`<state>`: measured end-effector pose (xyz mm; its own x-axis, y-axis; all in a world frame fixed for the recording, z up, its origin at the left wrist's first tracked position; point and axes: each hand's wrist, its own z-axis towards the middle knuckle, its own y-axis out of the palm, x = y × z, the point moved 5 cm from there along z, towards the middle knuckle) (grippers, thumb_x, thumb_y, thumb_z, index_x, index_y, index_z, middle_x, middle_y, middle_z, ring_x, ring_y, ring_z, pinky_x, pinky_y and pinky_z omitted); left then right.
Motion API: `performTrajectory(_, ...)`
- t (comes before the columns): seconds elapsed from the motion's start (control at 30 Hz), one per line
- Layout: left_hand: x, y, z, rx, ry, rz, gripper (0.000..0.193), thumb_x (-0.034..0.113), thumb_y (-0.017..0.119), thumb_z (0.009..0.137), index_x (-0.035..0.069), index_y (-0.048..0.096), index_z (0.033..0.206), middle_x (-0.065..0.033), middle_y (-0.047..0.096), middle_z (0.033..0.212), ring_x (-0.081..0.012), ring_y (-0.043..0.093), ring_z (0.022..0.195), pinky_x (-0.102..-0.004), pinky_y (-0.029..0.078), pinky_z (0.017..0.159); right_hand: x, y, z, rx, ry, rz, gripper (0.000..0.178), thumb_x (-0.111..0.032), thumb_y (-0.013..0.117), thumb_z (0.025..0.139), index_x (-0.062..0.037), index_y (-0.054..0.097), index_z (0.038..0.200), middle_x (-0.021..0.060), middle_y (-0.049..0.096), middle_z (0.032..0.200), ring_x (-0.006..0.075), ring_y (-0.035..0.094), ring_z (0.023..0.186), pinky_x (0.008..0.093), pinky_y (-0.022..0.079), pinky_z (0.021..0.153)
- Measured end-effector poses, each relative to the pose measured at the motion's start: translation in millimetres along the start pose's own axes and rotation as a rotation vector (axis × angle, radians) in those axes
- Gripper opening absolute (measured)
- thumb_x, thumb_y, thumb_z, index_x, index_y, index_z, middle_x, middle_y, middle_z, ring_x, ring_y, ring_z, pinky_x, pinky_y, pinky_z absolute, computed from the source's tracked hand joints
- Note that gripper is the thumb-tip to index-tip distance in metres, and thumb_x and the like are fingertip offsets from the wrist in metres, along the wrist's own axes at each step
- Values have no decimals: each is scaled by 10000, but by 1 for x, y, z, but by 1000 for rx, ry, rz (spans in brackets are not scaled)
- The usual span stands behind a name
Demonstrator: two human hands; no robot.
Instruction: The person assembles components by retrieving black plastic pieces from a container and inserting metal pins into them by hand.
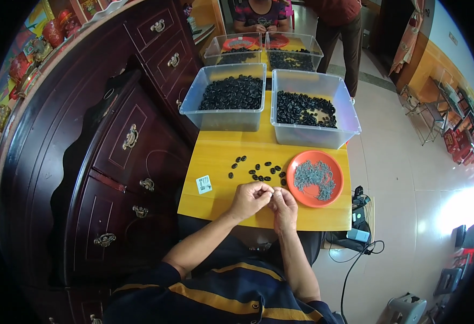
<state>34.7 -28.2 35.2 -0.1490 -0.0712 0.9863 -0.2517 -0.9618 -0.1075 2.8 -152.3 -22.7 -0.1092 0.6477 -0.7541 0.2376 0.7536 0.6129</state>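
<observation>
Over the near part of the yellow table, my left hand [251,198] and my right hand [284,209] meet at the fingertips. Both are closed in a pinch; something tiny and pale shows between them, too small to name. Just beyond my fingers lie several loose black oval pieces [257,177], scattered on the tabletop. To the right of my right hand is an orange-red plate [316,202] bearing a heap of thin grey slivers [313,178]. A small white printed card [203,184] lies flat to the left of my left hand.
Two clear plastic bins, left [223,121] and right [310,136], hold black pieces beyond the loose ones. Similar bins [293,59] stand farther back, before a seated person [260,19]. Another person stands nearby. A dark wooden cabinet [134,178] flanks the table; cables [350,270] lie right.
</observation>
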Motion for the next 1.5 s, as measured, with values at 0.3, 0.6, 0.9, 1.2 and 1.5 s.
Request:
performTrajectory(0.3,1,-2,5,-42,30,43,56,-16,613,895,-20,668,884,-10,684,735,-31,629,670,-207,497,575,-19,1,2,-167,-156,-374,120,-81,613,972,4,633,1054,-2,631,865,62,558,733,203,452,650)
performTrajectory(0.6,-10,-2,4,-79,-101,-182,65,6,610,939,-30,658,963,-32,687,847,-82,677,745,-224,565,672,-17,2,-3,-123,-87,-255,151,-116,561,1009,-28,604,1125,-2,619,883,62,567,745,214,477,673)
performTrajectory(0.9,-17,-6,4,-75,-70,-30,57,33,630,937,-7,666,958,0,672,827,-51,636,726,-201,525,668,-14,0,-4,-141,-180,-242,85,-109,551,1016,-41,561,1066,-5,587,886,71,566,759,225,488,691)
performTrajectory(1.2,-14,-8,1,-96,-62,143,74,52,628,924,-6,671,907,19,648,758,-30,594,678,-203,484,604,-7,-8,-4,-126,-225,-352,102,-34,554,988,-13,579,1084,-1,577,853,82,548,737,219,459,682)
performTrajectory(1.5,-14,-9,0,-70,-5,227,77,54,625,910,-15,657,910,14,638,727,-34,576,646,-218,474,580,0,-13,-2,-110,-219,-368,121,-49,571,984,-18,585,1100,-7,578,860,73,558,729,214,474,677)
